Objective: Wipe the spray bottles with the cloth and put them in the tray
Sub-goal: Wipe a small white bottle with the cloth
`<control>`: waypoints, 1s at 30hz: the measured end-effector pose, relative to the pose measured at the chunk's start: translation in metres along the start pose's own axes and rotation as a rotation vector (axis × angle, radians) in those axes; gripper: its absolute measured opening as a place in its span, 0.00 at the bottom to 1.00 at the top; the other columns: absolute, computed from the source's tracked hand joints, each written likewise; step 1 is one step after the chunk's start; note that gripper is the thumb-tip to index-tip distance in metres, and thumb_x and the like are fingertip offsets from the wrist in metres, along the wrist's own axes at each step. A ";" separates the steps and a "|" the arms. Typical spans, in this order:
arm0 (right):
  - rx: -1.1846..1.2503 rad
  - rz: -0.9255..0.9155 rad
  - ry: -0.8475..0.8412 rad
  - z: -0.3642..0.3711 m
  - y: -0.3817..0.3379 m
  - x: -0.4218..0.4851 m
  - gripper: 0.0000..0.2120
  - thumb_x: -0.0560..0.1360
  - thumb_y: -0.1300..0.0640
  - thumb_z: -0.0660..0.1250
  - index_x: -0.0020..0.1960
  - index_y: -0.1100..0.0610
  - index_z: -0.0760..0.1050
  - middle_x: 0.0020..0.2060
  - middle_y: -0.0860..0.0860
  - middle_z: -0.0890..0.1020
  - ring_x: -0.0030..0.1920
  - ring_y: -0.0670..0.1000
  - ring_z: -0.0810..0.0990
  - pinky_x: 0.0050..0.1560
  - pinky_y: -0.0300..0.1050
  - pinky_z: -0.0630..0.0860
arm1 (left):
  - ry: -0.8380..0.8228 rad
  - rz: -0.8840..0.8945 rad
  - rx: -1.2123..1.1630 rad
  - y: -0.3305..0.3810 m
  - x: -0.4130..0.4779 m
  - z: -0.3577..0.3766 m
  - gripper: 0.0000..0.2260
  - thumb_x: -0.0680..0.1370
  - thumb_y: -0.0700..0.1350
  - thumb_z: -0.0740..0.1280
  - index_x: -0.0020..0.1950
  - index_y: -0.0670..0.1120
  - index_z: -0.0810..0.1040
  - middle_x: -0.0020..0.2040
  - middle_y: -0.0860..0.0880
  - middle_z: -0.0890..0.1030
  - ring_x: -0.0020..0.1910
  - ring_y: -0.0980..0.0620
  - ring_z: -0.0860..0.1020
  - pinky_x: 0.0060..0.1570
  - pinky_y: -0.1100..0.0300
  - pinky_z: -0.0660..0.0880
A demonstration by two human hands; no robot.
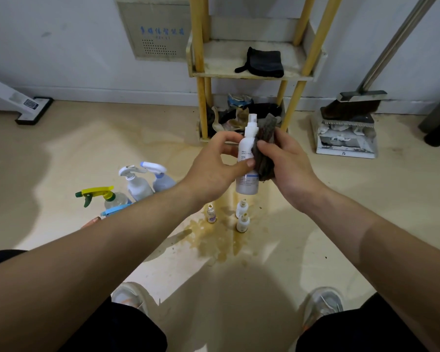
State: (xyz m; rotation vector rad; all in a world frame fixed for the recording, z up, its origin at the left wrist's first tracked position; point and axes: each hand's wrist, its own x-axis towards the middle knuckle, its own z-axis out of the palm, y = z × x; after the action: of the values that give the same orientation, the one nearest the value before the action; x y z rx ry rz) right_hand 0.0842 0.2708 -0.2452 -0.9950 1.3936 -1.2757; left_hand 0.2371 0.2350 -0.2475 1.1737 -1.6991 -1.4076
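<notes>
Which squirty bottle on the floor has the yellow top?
The clear bottle at the left end of the group: its trigger is yellow with a green tip. The two beside it have a white sprayer and a white-and-blue sprayer.

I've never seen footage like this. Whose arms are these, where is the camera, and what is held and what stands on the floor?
No machine here: a person wears a camera on the head, looking forward and down. The left hand grips a white spray bottle; the right hand holds a dark cloth against its side. On the stained floor stand trigger spray bottles at the left and three small bottles below the hands. A yellow shelf stands by the wall.
</notes>
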 end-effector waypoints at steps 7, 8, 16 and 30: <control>0.102 0.106 0.025 -0.001 -0.001 0.001 0.09 0.83 0.57 0.61 0.58 0.53 0.80 0.54 0.53 0.85 0.57 0.55 0.84 0.59 0.57 0.80 | 0.012 -0.177 -0.284 0.015 0.009 -0.015 0.17 0.79 0.40 0.70 0.67 0.44 0.75 0.59 0.44 0.81 0.51 0.46 0.85 0.47 0.51 0.83; 0.111 0.141 0.008 0.000 -0.001 0.000 0.08 0.83 0.57 0.61 0.56 0.54 0.79 0.52 0.54 0.85 0.55 0.56 0.84 0.55 0.55 0.81 | 0.048 -0.209 -0.353 0.016 0.009 -0.017 0.17 0.79 0.39 0.70 0.67 0.43 0.74 0.60 0.42 0.81 0.50 0.45 0.85 0.48 0.50 0.83; 0.289 0.220 -0.172 -0.001 -0.001 -0.004 0.15 0.81 0.57 0.65 0.66 0.60 0.74 0.58 0.62 0.83 0.54 0.63 0.84 0.54 0.63 0.81 | 0.139 -0.287 -0.604 0.010 0.010 -0.015 0.20 0.78 0.37 0.71 0.68 0.39 0.70 0.64 0.36 0.78 0.57 0.39 0.83 0.52 0.43 0.82; -0.078 0.212 -0.194 -0.008 0.005 -0.002 0.13 0.78 0.58 0.71 0.60 0.62 0.77 0.50 0.61 0.85 0.46 0.60 0.86 0.39 0.48 0.82 | -0.102 0.389 0.989 0.002 0.015 -0.047 0.20 0.67 0.62 0.75 0.57 0.60 0.77 0.53 0.60 0.79 0.53 0.54 0.75 0.55 0.52 0.71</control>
State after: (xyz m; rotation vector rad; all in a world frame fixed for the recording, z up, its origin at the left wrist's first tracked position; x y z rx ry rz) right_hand 0.0771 0.2748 -0.2496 -0.9680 1.3662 -0.9505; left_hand 0.2723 0.2025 -0.2358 1.1247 -2.6309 -0.3458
